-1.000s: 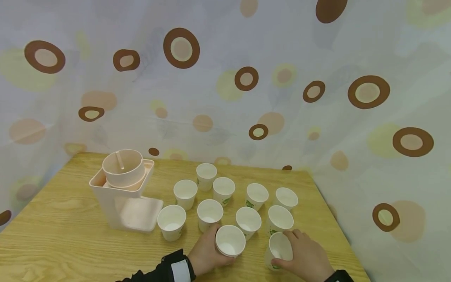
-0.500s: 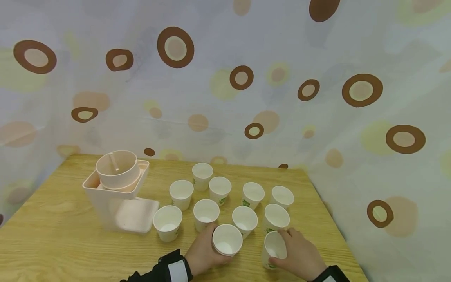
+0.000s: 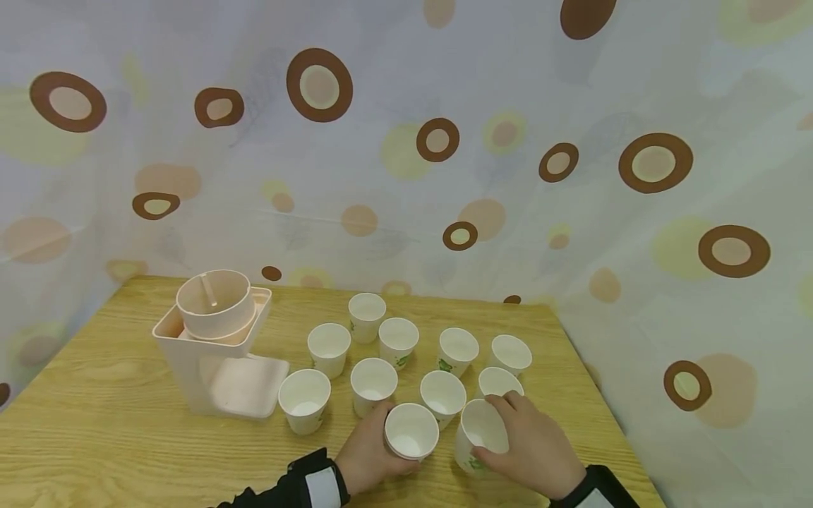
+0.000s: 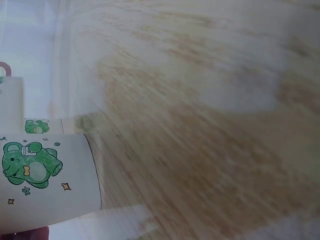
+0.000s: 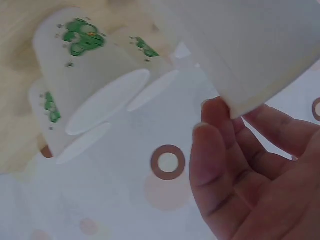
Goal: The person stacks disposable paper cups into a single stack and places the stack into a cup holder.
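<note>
In the head view my left hand (image 3: 368, 455) grips white paper cups (image 3: 411, 432) at the near middle; a doubled rim shows, as of nested cups. A green bear print on the paper cup (image 4: 50, 200) shows in the left wrist view. To the right, my right hand (image 3: 536, 448) holds another white paper cup (image 3: 480, 430) tilted, thumb on the near side and fingers round the far side. The right wrist view shows fingers (image 5: 212, 160) at the rim of this paper cup (image 5: 250, 50). Its base seems off the table, though the hand partly hides it.
Several white paper cups stand upright behind my hands, among them a near-left cup (image 3: 304, 401), a middle cup (image 3: 373, 386) and a far cup (image 3: 366, 317). A cream plastic container (image 3: 190, 367) with a round funnel-like top stands at the left. Patterned cloth (image 3: 381, 162) hangs behind the table.
My right hand has lifted its paper cup and brought it left, closer to the left hand's cups. The left hand stays in place. The head view has shifted slightly.
</note>
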### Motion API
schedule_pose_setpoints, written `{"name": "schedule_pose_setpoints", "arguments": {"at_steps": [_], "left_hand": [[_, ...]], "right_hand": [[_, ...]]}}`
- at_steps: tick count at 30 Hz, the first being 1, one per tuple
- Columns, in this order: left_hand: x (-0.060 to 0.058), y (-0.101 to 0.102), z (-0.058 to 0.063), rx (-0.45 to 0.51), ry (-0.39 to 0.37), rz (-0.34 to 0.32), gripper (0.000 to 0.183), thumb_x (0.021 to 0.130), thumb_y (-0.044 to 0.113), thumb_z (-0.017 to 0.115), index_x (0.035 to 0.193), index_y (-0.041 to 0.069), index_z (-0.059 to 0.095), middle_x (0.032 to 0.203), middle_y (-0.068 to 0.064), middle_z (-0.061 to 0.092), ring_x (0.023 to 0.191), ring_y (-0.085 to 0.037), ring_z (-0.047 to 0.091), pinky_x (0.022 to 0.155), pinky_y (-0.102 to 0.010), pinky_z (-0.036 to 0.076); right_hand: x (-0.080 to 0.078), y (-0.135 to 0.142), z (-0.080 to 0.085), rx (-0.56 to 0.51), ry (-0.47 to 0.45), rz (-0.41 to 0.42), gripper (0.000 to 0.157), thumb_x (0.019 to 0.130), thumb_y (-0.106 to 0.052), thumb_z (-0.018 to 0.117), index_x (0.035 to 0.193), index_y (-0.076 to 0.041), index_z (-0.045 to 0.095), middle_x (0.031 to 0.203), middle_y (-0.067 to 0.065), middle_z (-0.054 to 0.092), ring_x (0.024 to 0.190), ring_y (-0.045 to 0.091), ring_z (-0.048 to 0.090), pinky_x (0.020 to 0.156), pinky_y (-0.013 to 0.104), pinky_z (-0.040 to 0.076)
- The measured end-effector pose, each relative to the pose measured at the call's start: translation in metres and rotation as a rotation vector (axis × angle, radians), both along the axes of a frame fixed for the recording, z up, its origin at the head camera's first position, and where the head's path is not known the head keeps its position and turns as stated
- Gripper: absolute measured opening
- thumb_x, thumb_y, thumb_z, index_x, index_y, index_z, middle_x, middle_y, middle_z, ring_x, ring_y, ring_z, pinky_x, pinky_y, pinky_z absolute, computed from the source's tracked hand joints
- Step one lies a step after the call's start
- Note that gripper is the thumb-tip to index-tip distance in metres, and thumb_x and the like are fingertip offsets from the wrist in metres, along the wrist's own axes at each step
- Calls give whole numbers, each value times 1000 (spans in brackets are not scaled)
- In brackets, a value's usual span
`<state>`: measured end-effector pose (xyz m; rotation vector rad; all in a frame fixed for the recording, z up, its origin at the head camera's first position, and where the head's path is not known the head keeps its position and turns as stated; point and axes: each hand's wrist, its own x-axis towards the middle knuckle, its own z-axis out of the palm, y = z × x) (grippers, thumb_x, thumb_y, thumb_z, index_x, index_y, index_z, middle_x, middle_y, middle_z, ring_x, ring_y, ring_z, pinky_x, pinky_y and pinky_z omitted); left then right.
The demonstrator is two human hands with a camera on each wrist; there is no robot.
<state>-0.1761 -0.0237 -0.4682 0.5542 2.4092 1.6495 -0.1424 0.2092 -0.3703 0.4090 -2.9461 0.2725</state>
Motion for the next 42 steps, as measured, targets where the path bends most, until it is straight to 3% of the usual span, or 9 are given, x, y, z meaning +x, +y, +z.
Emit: {"name": "schedule_pose_setpoints", "arguments": {"at_steps": [6,14,28,42], "left_hand": [[0,0,0,5,-20,-11,76,63,28,83,120,-4,44,118,-19,58,104,-30,58,89,-50,49],[-1,0,-1,15,-21,-10,74,63,27,83,119,-3,45,116,-18,59,103,-29,58,88,-50,49],[0,0,0,21,-16,-2,71,62,24,83,117,-2,46,115,-17,59,101,-27,59,88,-49,49],[0,1,-1,19,42,2,70,61,22,83,117,-2,48,114,-15,61,100,-25,59,88,-46,50]], "right_hand": [[-2,-11,12,-8,88,43,58,62,-40,79,107,-6,65,93,4,60,75,14,55,59,33,50],[-7,-25,29,2,72,60,62,63,-43,78,111,-6,65,95,5,61,81,17,56,66,36,53],[-13,-38,46,9,141,123,61,65,-41,77,112,-4,66,94,6,61,79,17,55,65,35,53],[-18,-58,46,60,171,193,65,62,-45,77,112,-6,66,94,6,65,83,19,57,67,36,54]]}}
